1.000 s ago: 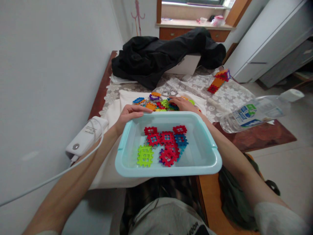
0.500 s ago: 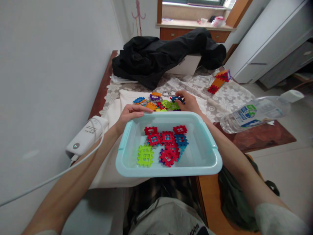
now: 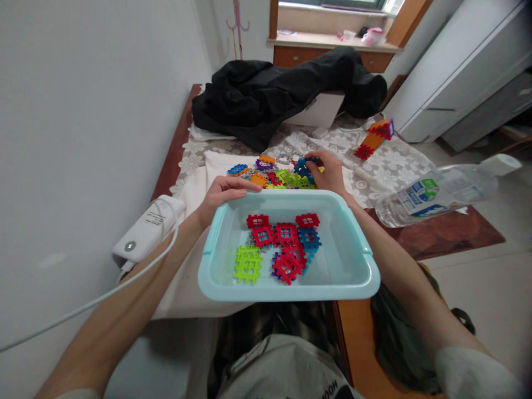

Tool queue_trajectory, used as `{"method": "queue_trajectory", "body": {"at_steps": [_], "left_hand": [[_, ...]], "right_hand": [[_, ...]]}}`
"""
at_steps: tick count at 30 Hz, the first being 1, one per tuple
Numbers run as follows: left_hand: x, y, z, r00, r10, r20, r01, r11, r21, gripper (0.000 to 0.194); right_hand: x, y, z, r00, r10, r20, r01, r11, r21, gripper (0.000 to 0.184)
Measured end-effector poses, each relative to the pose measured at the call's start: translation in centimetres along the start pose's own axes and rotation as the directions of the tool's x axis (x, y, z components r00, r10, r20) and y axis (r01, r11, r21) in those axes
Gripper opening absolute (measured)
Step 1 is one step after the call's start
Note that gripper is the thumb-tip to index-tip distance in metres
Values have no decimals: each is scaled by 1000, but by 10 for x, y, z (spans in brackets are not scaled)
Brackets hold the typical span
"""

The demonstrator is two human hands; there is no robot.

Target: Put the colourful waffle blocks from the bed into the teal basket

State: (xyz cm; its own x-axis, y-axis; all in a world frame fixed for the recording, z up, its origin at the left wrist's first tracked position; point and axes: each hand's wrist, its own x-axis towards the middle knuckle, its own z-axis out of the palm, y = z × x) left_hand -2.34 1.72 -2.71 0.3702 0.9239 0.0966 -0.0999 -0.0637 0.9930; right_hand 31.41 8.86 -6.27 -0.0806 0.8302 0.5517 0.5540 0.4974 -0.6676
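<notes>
A light blue plastic tub rests on my lap against the table edge. Inside lie several red, blue, purple and green interlocking tiles. My left hand curls over the tub's far left rim, fingers closed on it. Beyond the tub, a heap of coloured tiles lies on a white cloth. My right hand is at the heap's right side, fingers pinched on a blue tile lifted slightly off the pile.
A white power bank with a cable lies at the left. A water bottle lies on its side at the right. A black jacket covers the table's far end. A small built tile tower stands on the lace cloth.
My right hand has moved from the near side of the heap to its far right and has picked up a blue tile. The left hand has stayed on the tub rim.
</notes>
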Motion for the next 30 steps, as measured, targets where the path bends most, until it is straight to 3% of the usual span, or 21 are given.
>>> {"method": "queue_trajectory", "body": {"at_steps": [4,7,11,16,20,23,26,30], "left_hand": [[0,3,2,1000,-8,-8,8,1000,-8,23],[0,4,4,1000,-21,-12,21,1000,-22,22],[0,4,5,1000,-28,-13,28,999,-29,22],[0,4,4,999,-35,-8,35,999,-30,22],[0,5,4,999,-32,-9,32,999,-18,22],[0,5,4,1000,-30,-9,30,999,-15,23],[0,6,4,999,-34,-1,34,999,-26,23],[-1,8,6,1000,-24,-14,24,1000,-8,22]], "right_hand": [[4,-3,2,991,106,-81,-80,958,276,29],[8,-7,-1,984,168,-57,-119,865,488,40],[4,-28,-12,969,188,163,-248,691,679,49],[-8,-53,-22,892,24,452,-392,540,745,48],[-9,-55,-27,808,-166,565,-398,552,733,38],[-9,-61,-31,784,-248,569,-354,574,738,33],[-11,-71,-32,832,-193,520,-295,640,710,38],[-10,-64,-22,933,15,359,-231,790,568,44]]}}
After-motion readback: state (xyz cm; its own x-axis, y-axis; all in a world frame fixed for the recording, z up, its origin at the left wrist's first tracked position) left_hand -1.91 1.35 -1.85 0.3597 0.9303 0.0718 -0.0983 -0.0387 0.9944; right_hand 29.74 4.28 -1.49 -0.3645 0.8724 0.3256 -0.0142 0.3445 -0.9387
